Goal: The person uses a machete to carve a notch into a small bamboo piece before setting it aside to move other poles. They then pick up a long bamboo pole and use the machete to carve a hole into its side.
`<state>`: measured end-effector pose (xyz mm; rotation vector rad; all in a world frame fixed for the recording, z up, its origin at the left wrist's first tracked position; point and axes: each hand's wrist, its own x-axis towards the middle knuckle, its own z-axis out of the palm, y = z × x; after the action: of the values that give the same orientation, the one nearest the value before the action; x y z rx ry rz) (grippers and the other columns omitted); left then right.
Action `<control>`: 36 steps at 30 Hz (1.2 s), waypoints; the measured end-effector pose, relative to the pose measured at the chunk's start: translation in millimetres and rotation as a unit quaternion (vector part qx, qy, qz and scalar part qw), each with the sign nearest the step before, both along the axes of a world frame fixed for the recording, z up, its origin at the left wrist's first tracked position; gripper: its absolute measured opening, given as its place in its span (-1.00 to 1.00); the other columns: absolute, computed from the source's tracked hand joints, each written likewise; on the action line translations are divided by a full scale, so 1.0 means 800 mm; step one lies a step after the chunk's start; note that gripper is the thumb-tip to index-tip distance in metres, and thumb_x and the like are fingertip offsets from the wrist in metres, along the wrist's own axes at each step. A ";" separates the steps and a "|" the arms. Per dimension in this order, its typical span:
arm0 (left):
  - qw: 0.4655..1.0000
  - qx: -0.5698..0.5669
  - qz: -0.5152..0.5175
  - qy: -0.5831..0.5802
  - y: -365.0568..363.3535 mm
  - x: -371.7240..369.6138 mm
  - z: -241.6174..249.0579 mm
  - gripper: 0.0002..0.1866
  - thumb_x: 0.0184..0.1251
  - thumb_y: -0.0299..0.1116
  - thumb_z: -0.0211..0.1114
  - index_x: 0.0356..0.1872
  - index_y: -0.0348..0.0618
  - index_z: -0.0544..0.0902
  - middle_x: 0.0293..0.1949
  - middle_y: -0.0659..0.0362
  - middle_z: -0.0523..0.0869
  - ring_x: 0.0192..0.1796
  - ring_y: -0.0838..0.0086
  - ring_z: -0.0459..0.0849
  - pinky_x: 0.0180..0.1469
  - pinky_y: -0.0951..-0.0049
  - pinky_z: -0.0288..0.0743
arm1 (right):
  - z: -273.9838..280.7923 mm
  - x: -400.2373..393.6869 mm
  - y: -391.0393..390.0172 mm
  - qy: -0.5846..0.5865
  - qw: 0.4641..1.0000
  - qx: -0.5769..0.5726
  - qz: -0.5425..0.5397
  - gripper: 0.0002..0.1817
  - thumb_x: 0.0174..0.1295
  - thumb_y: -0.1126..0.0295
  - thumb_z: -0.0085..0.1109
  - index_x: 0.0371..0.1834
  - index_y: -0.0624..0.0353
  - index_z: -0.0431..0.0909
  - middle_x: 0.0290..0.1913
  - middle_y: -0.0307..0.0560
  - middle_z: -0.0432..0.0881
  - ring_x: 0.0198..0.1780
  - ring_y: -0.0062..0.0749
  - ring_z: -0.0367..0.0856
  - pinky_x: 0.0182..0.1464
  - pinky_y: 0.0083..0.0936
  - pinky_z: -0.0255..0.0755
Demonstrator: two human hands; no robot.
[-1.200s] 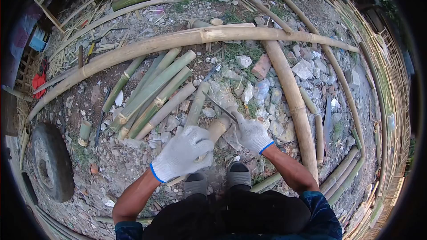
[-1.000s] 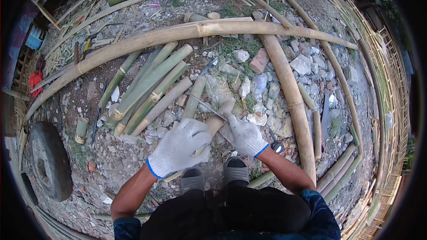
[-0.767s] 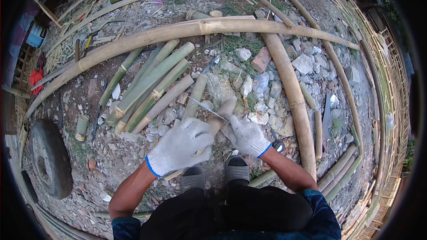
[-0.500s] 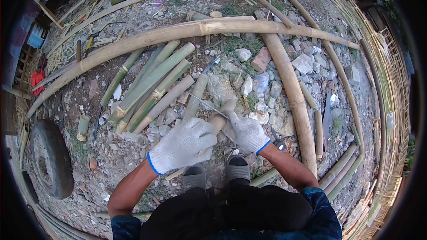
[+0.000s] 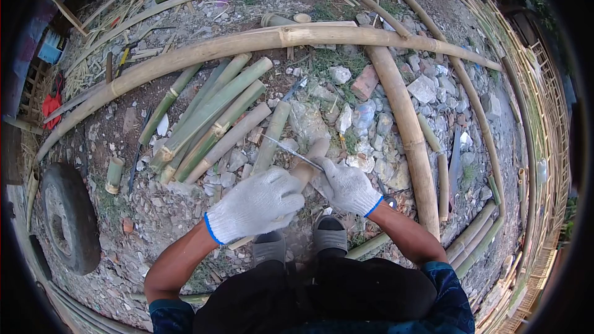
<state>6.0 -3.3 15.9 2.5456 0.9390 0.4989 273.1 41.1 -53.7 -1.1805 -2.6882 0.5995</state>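
In white knit gloves with blue cuffs, both hands work low over the rubble just in front of my feet. My left hand [image 5: 257, 201] is closed around the near part of a short tan bamboo piece [image 5: 304, 171], whose far end points away from me. A thin-bladed knife [image 5: 286, 148] is gripped in my right hand [image 5: 351, 189], thumb along its near end. Its blade slants up and left across the bamboo. The glove hides the handle. Beyond my left hand lies a greenish bamboo length [image 5: 271, 136].
Several cut bamboo lengths [image 5: 213, 117] are piled at left. A long bamboo pole [image 5: 247, 42] arches across the far side, and a thick bamboo pole [image 5: 405, 130] runs down at right. An old tire [image 5: 71, 219] rests at far left. Broken stones [image 5: 424, 88] and a brick [image 5: 365, 82] litter the ground.
My right hand has shifted slightly right and toward me, and the knife blade has moved a little with it. My left hand stays nearly in place around the bamboo.
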 end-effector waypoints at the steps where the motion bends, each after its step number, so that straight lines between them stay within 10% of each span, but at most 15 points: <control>1: 1.000 0.001 0.003 -0.007 0.000 0.000 -0.002 -0.78 0.12 -0.33 0.51 -0.19 0.02 0.72 -0.14 0.18 0.67 0.01 0.18 0.70 0.05 0.14 0.63 | -0.001 0.000 0.000 -0.020 1.000 -0.003 -0.003 -0.50 0.43 0.30 0.22 0.39 0.13 0.41 -0.31 0.05 0.76 -0.42 0.03 0.78 -0.44 -0.07 0.60; 36: 0.987 0.067 -0.119 0.085 -0.002 0.011 -0.003 -0.88 0.22 -0.33 0.32 -0.24 0.03 0.60 -0.16 0.26 0.61 0.00 0.38 0.68 -0.10 0.34 0.64 | 0.005 0.022 0.010 -0.015 0.999 -0.041 -0.003 -0.48 0.40 0.37 0.21 0.42 0.10 0.40 -0.46 0.10 0.69 -0.45 0.09 0.75 -0.43 -0.04 0.57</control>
<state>14.6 -5.0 13.4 2.8112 0.6602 0.2856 290.4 49.0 -49.6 -1.2269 -2.7068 0.7047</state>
